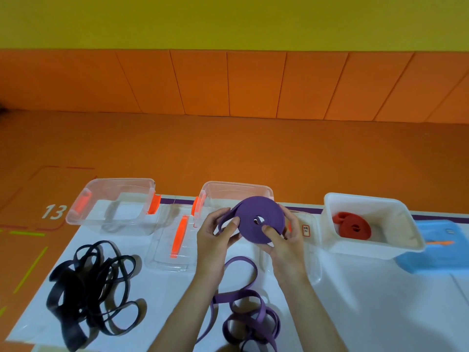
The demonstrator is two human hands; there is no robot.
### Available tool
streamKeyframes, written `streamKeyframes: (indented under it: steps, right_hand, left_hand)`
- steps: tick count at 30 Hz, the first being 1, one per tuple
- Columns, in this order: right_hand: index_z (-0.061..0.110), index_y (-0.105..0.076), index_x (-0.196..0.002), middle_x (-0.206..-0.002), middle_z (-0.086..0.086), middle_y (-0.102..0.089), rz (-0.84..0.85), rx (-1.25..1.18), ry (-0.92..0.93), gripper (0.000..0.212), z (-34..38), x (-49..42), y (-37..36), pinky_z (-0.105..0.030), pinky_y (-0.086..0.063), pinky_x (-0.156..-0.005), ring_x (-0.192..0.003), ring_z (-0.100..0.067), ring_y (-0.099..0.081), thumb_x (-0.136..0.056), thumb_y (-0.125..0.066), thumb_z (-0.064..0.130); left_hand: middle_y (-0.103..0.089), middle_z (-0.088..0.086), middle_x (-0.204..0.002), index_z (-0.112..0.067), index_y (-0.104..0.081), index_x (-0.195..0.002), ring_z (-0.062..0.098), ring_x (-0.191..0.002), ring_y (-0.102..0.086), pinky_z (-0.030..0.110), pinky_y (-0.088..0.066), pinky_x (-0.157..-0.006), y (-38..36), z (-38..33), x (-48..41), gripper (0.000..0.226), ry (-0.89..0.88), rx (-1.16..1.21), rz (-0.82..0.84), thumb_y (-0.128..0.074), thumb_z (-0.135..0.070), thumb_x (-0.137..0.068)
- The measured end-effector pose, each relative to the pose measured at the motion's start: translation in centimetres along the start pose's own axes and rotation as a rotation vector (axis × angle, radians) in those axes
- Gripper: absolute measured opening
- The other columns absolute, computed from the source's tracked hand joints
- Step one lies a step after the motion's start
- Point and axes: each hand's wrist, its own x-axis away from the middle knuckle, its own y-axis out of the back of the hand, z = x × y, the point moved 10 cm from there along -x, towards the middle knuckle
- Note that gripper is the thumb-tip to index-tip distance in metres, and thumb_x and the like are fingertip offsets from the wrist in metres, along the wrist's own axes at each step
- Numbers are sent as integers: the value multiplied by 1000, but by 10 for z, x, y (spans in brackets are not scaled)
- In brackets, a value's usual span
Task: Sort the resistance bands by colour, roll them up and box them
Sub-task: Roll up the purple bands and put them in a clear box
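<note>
A purple band wound into a flat roll [256, 212] is held in the air in front of the middle clear box [236, 190]. My left hand [215, 236] grips its left edge, thumb on the face, where the loose tail leaves the roll. My right hand [281, 240] holds the right side, thumb pressed near the centre hole. Loose purple bands [250, 311] lie on the white mat below. A pile of black bands [88, 288] lies at the left. Red rolled bands [351, 224] sit in the white box [406, 247].
An empty clear box [83, 219] with orange latches stands at the back left. Its clear lid [162, 260] with an orange handle lies between the two clear boxes. A blue lid [441, 252] lies right of the white box. Orange floor and wall padding surround the white mat [172, 301].
</note>
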Motion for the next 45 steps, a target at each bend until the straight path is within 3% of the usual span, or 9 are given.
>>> streamKeyframes:
  steps: [5, 16, 20, 24, 28, 31, 34, 39, 45]
  right_hand:
    - [32, -62, -132, -111, 11, -74, -73, -42, 4, 64, -7, 5, 4, -42, -65, -72, -111, -19, -72, -86, -77, -10]
    - [31, -60, -133, -118, 8, -75, -148, -50, 26, 63, -24, -7, 4, -43, -65, -81, -115, -20, -73, -83, -86, 3]
    - [34, -64, -122, -113, 16, -76, -88, 51, -27, 47, -41, -24, -2, -36, -65, -80, -106, -11, -75, -84, -88, 21]
    - [22, -69, -116, -105, 18, -71, -141, 278, 0, 24, -51, -49, 4, -22, -61, -73, -104, -13, -72, -96, -76, 12]
    - [15, -69, -103, -109, 0, -71, -161, 346, -96, 16, -75, -81, 7, -41, -65, -78, -102, -26, -73, -96, -72, 1]
    - [14, -66, -116, -113, -6, -69, -140, 372, -163, 26, -92, -103, 6, -41, -66, -75, -102, -24, -73, -96, -71, -2]
    - [16, -64, -123, -115, -8, -67, -115, 431, -205, 35, -107, -123, 5, -40, -66, -74, -102, -23, -71, -96, -68, -5]
    - [9, -60, -124, -110, -14, -73, -81, 728, -256, 34, -125, -157, 6, -55, -64, -85, -99, -33, -73, -94, -60, -6]
    - [3, -57, -120, -112, -17, -69, 120, 1025, -488, 25, -157, -182, -1, -52, -63, -88, -104, -35, -71, -96, -60, 9]
  left_hand:
    - [-79, 0, -99, -5, -68, -102, 20, -97, -79, 28, -65, -72, 2, 3, 7, 19, -25, -7, -145, -82, -8, -90]
    - [-77, 4, -118, -18, -80, -115, 22, -106, -78, 32, -65, -78, 2, 28, 1, 27, 145, 78, -134, -83, -7, -90]
    - [-77, 3, -114, -16, -79, -113, 23, -104, -78, 33, -66, -77, 20, 24, -22, 27, 111, -20, -194, -82, -3, -90]
    - [-72, 9, -117, -12, -73, -110, 30, -110, -73, 37, -67, -81, 38, 37, -50, 27, 122, -132, -251, -80, 3, -89]
    - [-74, 7, -113, -10, -73, -105, 29, -108, -73, 30, -66, -74, 50, 51, -83, 25, 130, -97, -268, -80, 8, -88]
    - [-75, 5, -112, -8, -76, -111, 25, -108, -74, 32, -66, -75, 50, 63, -109, 28, 153, -119, -254, -82, 5, -87]
    - [-76, 11, -114, -4, -76, -117, 30, -109, -73, 41, -66, -81, 51, 79, -135, 32, 184, -201, -283, -83, 5, -86]
    - [-76, 19, -113, 1, -76, -116, 41, -111, -71, 58, -60, -97, 48, 104, -172, 29, 252, -335, -330, -80, 7, -88]
    - [-80, 13, -104, -4, -80, -104, 30, -99, -74, 35, -57, -92, 45, 113, -207, 24, 216, -704, -294, -86, 1, -81]
